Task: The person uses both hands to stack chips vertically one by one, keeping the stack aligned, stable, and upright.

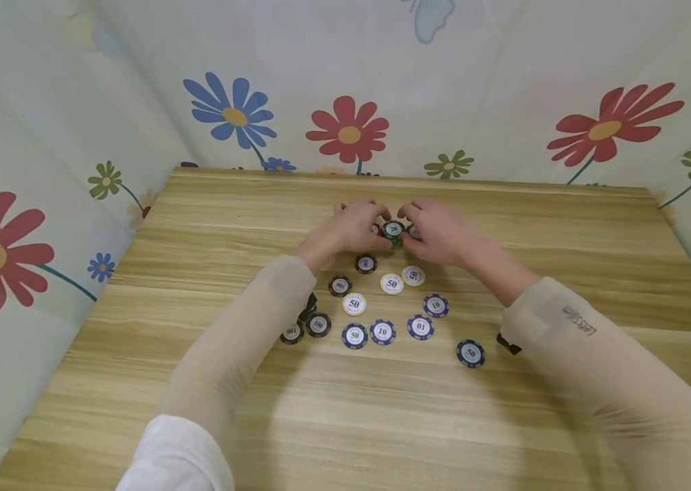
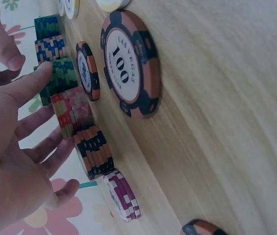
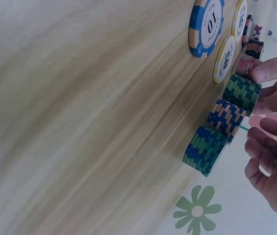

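A row of poker chip stacks runs along the far part of the table. Both hands meet at the stack of green chips (image 1: 393, 230), whose top chip reads 20. My left hand (image 1: 354, 226) holds its left side between thumb and index finger, the other fingers spread behind the red stack (image 2: 73, 111) and the black-and-orange stack (image 2: 95, 152). From the right, my right hand (image 1: 437, 233) grips the same green chips with thumb and curved index finger. Its remaining fingers curl behind the blue-and-tan stack (image 3: 225, 120). A blue-and-green stack (image 3: 206, 149) ends the row.
Loose chips lie flat nearer me: white 50s (image 1: 391, 284), blue 10s (image 1: 383, 332), black 100s (image 1: 319, 324) and a blue 50 (image 1: 471, 353) at the right. Purple-and-white chips (image 2: 121, 196) form a short stack at the left end. A flowered curtain (image 1: 480, 95) hangs behind the wooden table (image 1: 370, 423).
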Demonstrator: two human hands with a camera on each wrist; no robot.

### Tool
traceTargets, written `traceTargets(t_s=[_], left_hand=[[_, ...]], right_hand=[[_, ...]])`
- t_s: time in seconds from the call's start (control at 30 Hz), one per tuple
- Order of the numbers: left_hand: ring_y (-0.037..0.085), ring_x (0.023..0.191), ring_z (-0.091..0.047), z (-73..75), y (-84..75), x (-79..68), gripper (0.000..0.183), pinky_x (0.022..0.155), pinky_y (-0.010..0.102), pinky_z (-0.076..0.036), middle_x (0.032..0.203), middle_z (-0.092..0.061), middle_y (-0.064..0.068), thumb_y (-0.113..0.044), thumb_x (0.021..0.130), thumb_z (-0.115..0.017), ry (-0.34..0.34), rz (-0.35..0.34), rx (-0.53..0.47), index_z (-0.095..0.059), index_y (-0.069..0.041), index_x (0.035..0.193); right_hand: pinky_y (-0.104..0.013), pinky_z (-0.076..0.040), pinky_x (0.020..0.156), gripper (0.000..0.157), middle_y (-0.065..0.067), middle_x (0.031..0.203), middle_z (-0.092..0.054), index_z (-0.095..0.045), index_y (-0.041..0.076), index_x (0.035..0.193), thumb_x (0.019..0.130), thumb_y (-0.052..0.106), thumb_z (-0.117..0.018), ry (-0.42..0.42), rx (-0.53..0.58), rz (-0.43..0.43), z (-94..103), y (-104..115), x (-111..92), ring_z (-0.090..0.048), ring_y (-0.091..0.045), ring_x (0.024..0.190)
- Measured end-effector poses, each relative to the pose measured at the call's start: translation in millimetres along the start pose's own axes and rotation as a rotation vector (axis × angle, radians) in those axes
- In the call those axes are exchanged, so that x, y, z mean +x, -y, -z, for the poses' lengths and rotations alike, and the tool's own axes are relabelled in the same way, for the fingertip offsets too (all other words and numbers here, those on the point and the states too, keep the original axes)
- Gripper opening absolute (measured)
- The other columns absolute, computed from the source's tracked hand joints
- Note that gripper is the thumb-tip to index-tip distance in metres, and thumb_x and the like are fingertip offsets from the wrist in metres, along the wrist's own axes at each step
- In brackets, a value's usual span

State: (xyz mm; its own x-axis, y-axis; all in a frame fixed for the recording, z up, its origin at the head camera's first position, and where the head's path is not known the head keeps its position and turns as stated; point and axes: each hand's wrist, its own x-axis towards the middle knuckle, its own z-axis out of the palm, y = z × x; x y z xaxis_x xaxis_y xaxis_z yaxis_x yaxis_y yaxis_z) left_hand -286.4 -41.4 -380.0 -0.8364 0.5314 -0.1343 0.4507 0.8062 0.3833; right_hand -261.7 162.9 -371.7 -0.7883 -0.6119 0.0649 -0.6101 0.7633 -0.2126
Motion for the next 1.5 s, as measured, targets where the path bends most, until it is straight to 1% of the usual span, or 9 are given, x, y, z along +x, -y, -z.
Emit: traceTargets(t_s=[0.23,0.4,0.53,0.67,0.8,0.93,1.1,1.33,1.5], left_hand=[[0.027,0.127,-0.046,11.9,7.3,-10.2,0.053,0.104,0.058,-0.023,0.140,-0.051,0.008,-0.041,0.096,-0.072,0.006,0.005,-0.018,-0.059,-0.014,0.140],[0.027,0.130,-0.045,19.2,13.7,-19.5,0.056,0.105,0.059,-0.021,0.141,-0.052,0.007,-0.040,0.094,-0.075,0.007,0.022,-0.027,-0.059,-0.014,0.141],[0.026,0.131,-0.044,22.0,20.7,-24.8,0.058,0.105,0.059,-0.021,0.142,-0.051,0.007,-0.037,0.093,-0.078,0.020,0.030,-0.006,-0.058,-0.015,0.143],[0.027,0.131,-0.044,23.9,27.2,-29.0,0.060,0.106,0.059,-0.021,0.142,-0.051,0.008,-0.033,0.092,-0.079,0.035,0.035,-0.004,-0.057,-0.014,0.143],[0.028,0.131,-0.045,26.2,31.3,-32.8,0.059,0.107,0.061,-0.019,0.142,-0.051,0.009,-0.031,0.092,-0.079,0.043,0.051,-0.003,-0.057,-0.014,0.143],[0.028,0.131,-0.045,27.3,33.7,-35.0,0.059,0.109,0.061,-0.018,0.141,-0.052,0.008,-0.032,0.092,-0.079,0.056,0.068,0.004,-0.057,-0.014,0.143],[0.027,0.130,-0.045,26.9,34.8,-37.9,0.058,0.109,0.061,-0.017,0.138,-0.053,0.007,-0.032,0.092,-0.079,0.056,0.093,0.007,-0.057,-0.012,0.143],[0.026,0.126,-0.047,25.2,37.3,-37.8,0.056,0.107,0.060,-0.017,0.133,-0.055,0.006,-0.032,0.093,-0.078,0.054,0.112,0.019,-0.058,-0.012,0.141],[0.025,0.122,-0.050,23.3,40.1,-36.4,0.054,0.109,0.064,-0.015,0.128,-0.059,0.006,-0.032,0.093,-0.078,0.058,0.127,0.022,-0.060,-0.011,0.139]], right_hand=[[-0.047,-0.053,0.082,0.037,-0.019,0.119,-0.063,-0.062,-0.003,0.126,0.097,0.018,-0.069,-0.029,0.009,0.013,2.6,-1.1,-8.1,-0.063,-0.032,0.100],[-0.046,-0.053,0.081,0.035,-0.018,0.115,-0.064,-0.064,-0.003,0.124,0.096,0.018,-0.068,-0.049,0.005,0.043,4.0,-0.6,-12.5,-0.062,-0.031,0.097],[-0.045,-0.053,0.080,0.034,-0.017,0.113,-0.064,-0.065,-0.002,0.124,0.097,0.019,-0.068,-0.036,-0.005,0.050,4.1,0.3,-15.2,-0.062,-0.030,0.096],[-0.046,-0.054,0.081,0.034,-0.017,0.114,-0.065,-0.065,-0.001,0.124,0.097,0.019,-0.067,-0.017,-0.012,0.052,3.7,1.9,-15.6,-0.063,-0.030,0.097],[-0.047,-0.054,0.082,0.032,-0.017,0.113,-0.065,-0.065,-0.002,0.122,0.097,0.018,-0.068,-0.019,-0.016,0.058,3.6,3.5,-15.9,-0.064,-0.031,0.098],[-0.045,-0.054,0.081,0.030,-0.016,0.108,-0.066,-0.067,-0.002,0.118,0.096,0.018,-0.069,-0.024,-0.027,0.074,3.2,5.4,-16.2,-0.064,-0.029,0.093],[-0.041,-0.054,0.078,0.027,-0.011,0.104,-0.066,-0.069,0.000,0.116,0.096,0.018,-0.069,0.010,-0.046,0.078,4.0,12.1,-15.6,-0.063,-0.024,0.089],[-0.038,-0.055,0.073,0.023,-0.010,0.096,-0.068,-0.071,0.000,0.112,0.095,0.015,-0.071,0.041,-0.031,0.106,4.1,23.1,-13.6,-0.062,-0.022,0.081],[-0.039,-0.056,0.073,0.024,-0.011,0.099,-0.070,-0.071,0.001,0.113,0.096,0.017,-0.070,0.065,-0.032,0.110,4.1,30.0,-12.6,-0.065,-0.023,0.084]])
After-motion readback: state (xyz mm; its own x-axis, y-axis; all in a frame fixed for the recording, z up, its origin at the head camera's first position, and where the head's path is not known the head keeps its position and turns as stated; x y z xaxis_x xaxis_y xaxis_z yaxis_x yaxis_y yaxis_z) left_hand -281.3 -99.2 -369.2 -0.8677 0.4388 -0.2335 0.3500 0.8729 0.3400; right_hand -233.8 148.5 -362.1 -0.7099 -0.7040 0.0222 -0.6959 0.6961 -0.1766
